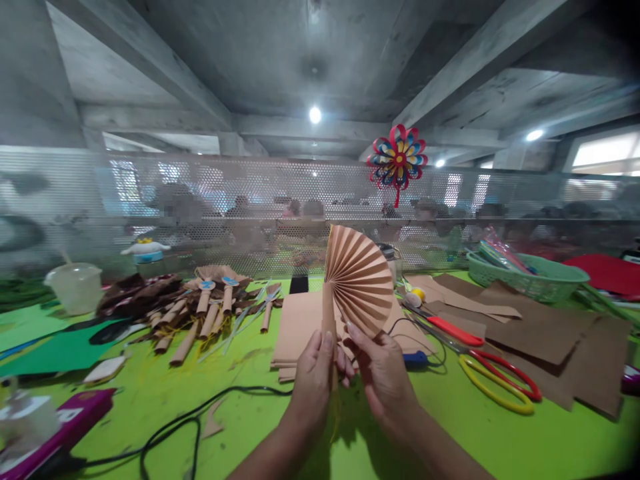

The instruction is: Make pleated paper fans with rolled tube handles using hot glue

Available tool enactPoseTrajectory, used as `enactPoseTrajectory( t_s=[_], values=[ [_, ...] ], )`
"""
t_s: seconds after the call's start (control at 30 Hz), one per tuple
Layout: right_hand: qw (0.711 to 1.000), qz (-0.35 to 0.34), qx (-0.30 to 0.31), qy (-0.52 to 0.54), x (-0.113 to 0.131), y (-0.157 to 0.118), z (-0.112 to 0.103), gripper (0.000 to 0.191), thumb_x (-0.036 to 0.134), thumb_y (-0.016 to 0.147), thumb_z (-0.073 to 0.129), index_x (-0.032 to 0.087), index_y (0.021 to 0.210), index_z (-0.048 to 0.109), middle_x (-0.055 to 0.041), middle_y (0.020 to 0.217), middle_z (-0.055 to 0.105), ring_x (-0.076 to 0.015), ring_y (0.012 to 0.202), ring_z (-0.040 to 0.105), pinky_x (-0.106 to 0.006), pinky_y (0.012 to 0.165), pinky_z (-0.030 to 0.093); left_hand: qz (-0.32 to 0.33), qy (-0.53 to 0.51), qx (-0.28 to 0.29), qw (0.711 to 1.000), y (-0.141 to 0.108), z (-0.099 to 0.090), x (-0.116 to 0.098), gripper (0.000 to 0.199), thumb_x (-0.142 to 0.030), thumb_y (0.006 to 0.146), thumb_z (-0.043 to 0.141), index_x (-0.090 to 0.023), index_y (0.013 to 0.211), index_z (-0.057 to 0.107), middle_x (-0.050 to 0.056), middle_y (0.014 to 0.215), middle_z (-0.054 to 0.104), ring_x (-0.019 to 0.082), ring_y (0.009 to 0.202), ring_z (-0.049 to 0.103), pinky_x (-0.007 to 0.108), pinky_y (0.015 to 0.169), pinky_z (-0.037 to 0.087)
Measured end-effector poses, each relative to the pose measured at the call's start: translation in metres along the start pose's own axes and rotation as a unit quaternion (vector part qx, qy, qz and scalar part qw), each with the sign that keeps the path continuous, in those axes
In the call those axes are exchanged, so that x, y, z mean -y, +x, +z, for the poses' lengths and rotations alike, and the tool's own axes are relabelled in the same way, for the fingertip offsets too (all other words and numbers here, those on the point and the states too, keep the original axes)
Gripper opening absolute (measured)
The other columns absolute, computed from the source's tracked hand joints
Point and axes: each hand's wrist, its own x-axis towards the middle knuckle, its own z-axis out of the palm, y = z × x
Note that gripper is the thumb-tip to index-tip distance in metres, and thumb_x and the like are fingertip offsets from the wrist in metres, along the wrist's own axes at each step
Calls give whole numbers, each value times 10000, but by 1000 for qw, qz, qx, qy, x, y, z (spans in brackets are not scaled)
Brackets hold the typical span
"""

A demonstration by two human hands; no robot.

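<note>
Left hand (313, 373) and right hand (387, 377) were both bare. Fingers (361, 341) looked slim, with rounded tips. Left thumb (327, 348) showed a smooth nail; finer nail detail was too small to tell. Wrists (406, 415) were bare too. Left forearm (275, 440) and right forearm (440, 440) were uncovered up to the bottom edge, which cut both off.

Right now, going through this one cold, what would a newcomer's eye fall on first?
Probably the pleated brown paper fan at the centre, its rolled handle in the left hand and the right hand at its lower pleats. Next, perhaps, the red, blue and yellow flower ornament up and to the right, against the perforated screen, and the vivid green tabletop below.
</note>
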Motion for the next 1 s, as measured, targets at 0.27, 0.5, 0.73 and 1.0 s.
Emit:
enactPoseTrajectory(
  t_s=[0.27,0.5,0.73,1.0],
  values=[
    [998,-36,-44,-36,22,25,-36,449,348,640,863,195,1031,707,-57,980,722,-143,822,635,-226,679,522,-3,-35,-13,999,3,-3,-7,379,-548,861,592,-179,841,511,-44,567,521,121,522,523,218,473,398],
    [954,-18,169,-247,3,8,-23,347,500,813,683,156,776,711,27,571,558,-99,498,495,-221,514,440,-21,-1,-3,1000,2,-2,-6,429,-587,801,646,-176,754,532,-33,589,531,112,530,495,220,500,409],
    [950,-9,161,-269,1,16,-17,369,557,777,686,188,791,685,72,388,462,-92,309,396,-196,322,334,-35,19,47,998,-2,1,4,455,-635,822,587,-183,853,546,-25,584,536,117,494,493,225,478,379],
    [948,-12,137,-285,12,24,-30,409,549,782,690,142,809,670,11,623,618,-107,528,536,-202,476,427,-31,83,84,993,2,-5,1,371,-509,786,683,-139,813,685,61,723,666,177,667,604,265,613,465]
  ],
)
